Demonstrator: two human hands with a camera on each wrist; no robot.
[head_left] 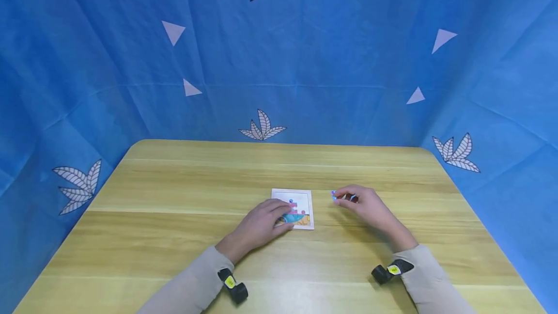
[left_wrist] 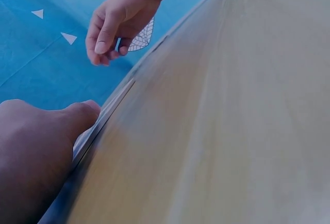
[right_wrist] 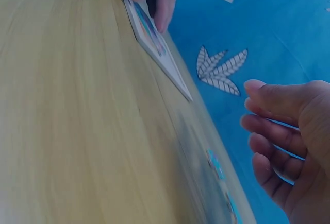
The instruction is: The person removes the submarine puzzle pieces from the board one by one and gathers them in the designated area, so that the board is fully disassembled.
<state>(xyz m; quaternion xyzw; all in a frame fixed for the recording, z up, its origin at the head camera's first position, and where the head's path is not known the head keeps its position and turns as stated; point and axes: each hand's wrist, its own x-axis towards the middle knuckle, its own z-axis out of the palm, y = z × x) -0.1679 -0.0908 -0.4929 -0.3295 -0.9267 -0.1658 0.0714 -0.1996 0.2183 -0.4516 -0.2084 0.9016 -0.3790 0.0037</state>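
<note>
In my head view, the left fingers [head_left: 281,209] hide part of the puzzle board [head_left: 302,198]; on my right wrist feed, I find the loose pieces [right_wrist: 216,165] too blurred to make out.

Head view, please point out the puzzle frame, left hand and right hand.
Puzzle frame [head_left: 311,209]: head view, its right rim.
Left hand [head_left: 263,222]: head view, back of hand.
Right hand [head_left: 367,203]: head view, near thumb's base.

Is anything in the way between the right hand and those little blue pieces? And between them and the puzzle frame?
Nothing visible stands between the right hand and the blue pieces, just a gap. Between the pieces and the puzzle frame, I see only table. The left hand, though, covers the frame's left part.
</note>
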